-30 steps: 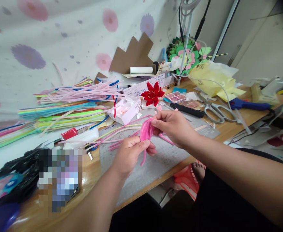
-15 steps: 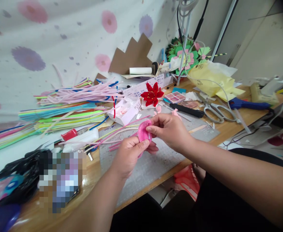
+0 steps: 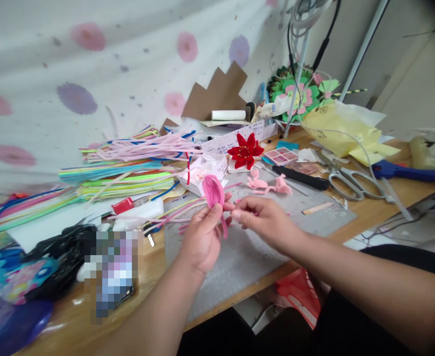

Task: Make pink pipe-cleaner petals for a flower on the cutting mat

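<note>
My left hand (image 3: 205, 232) pinches a pink petal of coiled pipe cleaner (image 3: 213, 191) between thumb and fingers. The petal stands upright above the thumb, and a pink end hangs below it. My right hand (image 3: 264, 217) is closed in a pinch at the left fingertips, to the right of the petal; what lies between its fingers is too small to make out. Under both hands is a grey cutting mat (image 3: 235, 272). Just beyond them lie pale pink shaped pieces (image 3: 282, 185) and a red flower (image 3: 246, 151).
Bundles of coloured pipe cleaners (image 3: 124, 185) fill the left side. To the right are a black-handled tool (image 3: 301, 177), scissors (image 3: 347, 184), a blue-handled tool (image 3: 410, 172) and a wooden stick (image 3: 318, 208). A white box (image 3: 202, 170) stands behind the petal. A black plastic bag (image 3: 61, 257) lies at left.
My right hand has let go of the petal's top and moved down to the left fingertips. The petal now shows its broad side. The camera view has shifted somewhat left.
</note>
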Demonstrator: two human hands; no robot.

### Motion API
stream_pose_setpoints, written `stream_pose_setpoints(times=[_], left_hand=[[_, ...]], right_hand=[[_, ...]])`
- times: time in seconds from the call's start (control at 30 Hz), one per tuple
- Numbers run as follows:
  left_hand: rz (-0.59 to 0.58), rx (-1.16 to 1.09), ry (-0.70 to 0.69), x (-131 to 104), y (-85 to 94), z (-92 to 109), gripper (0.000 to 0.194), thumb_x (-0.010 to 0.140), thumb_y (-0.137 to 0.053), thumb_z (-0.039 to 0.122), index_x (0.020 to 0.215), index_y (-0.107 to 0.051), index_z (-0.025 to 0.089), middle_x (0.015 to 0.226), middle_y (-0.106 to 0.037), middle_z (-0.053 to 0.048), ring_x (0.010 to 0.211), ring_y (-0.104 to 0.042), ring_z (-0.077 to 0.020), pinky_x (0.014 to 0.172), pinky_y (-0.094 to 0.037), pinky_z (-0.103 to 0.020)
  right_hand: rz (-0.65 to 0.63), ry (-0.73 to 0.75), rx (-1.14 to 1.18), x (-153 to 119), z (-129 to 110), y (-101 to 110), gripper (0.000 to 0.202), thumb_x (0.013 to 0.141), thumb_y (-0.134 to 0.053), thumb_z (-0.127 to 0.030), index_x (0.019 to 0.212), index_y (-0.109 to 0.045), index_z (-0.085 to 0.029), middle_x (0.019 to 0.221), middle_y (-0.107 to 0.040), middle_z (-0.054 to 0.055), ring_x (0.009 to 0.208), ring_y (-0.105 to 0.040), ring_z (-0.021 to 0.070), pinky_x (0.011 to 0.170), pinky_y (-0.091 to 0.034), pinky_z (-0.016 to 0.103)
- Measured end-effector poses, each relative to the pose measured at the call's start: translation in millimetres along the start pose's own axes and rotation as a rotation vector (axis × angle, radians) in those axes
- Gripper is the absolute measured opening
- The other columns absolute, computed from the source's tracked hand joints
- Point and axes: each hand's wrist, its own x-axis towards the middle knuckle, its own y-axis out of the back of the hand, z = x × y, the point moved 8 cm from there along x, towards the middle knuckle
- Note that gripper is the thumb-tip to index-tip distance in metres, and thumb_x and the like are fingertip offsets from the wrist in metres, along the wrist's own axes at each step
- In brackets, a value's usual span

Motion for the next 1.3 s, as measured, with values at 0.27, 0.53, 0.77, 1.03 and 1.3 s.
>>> stream_pose_setpoints(times=[0.27, 0.53, 0.77, 1.03, 1.3], left_hand=[[0.016, -0.138, 0.049, -4, -1.0, -4, 0.018, 0.075, -0.065, 0.031, 0.07, -0.07, 0.015, 0.09, -0.069, -0.007, 0.093, -0.061, -0.0212, 0.08, -0.048, -0.031], [-0.018, -0.16, 0.025, -5, -2.6, -2, 0.018, 0.078, -0.063, 0.028, 0.071, -0.071, 0.014, 0.092, -0.069, -0.008, 0.094, -0.062, -0.0203, 0.08, -0.048, -0.029], [0.013, -0.162, 0.017, -5, 0.1, -3, 0.018, 0.079, -0.061, 0.025, 0.069, -0.071, 0.013, 0.089, -0.07, -0.009, 0.096, -0.062, -0.0208, 0.088, -0.046, -0.032], [0.048, 0.05, -0.11, -4, 3.6, 6, 0.019, 0.08, -0.06, 0.024, 0.068, -0.07, 0.015, 0.08, -0.071, -0.006, 0.088, -0.063, -0.0198, 0.083, -0.045, -0.032], [-0.04, 0.56, -0.156, -9, -1.4, 2, 0.019, 0.082, -0.059, 0.031, 0.085, -0.073, 0.018, 0.086, -0.072, -0.005, 0.083, -0.063, -0.0203, 0.081, -0.044, -0.032]], right_hand=[[-0.091, 0.156, -0.2, -8, -8, -34, 0.019, 0.076, -0.051, -0.013, 0.058, -0.048, -0.017, 0.064, -0.052, 0.0, 0.062, -0.049, 0.0109, 0.059, -0.04, 0.024], [-0.071, 0.107, -0.116, -4, -6, -34, 0.019, 0.079, -0.05, -0.019, 0.06, -0.051, -0.017, 0.063, -0.054, 0.0, 0.062, -0.051, 0.0118, 0.06, -0.041, 0.025], [-0.128, 0.147, -0.233, -6, -3, -41, 0.021, 0.076, -0.052, -0.013, 0.055, -0.051, -0.016, 0.06, -0.053, 0.0, 0.059, -0.049, 0.0108, 0.057, -0.039, 0.024], [-0.08, 0.176, -0.326, 0, -23, -9, 0.03, 0.081, -0.057, -0.037, 0.062, -0.059, -0.014, 0.059, -0.056, 0.001, 0.056, -0.05, 0.0109, 0.053, -0.039, 0.023], [0.089, 0.242, -0.565, 12, -42, 17, 0.017, 0.083, -0.054, -0.025, 0.078, -0.068, -0.016, 0.067, -0.065, 0.001, 0.059, -0.056, 0.0105, 0.055, -0.04, 0.022]])
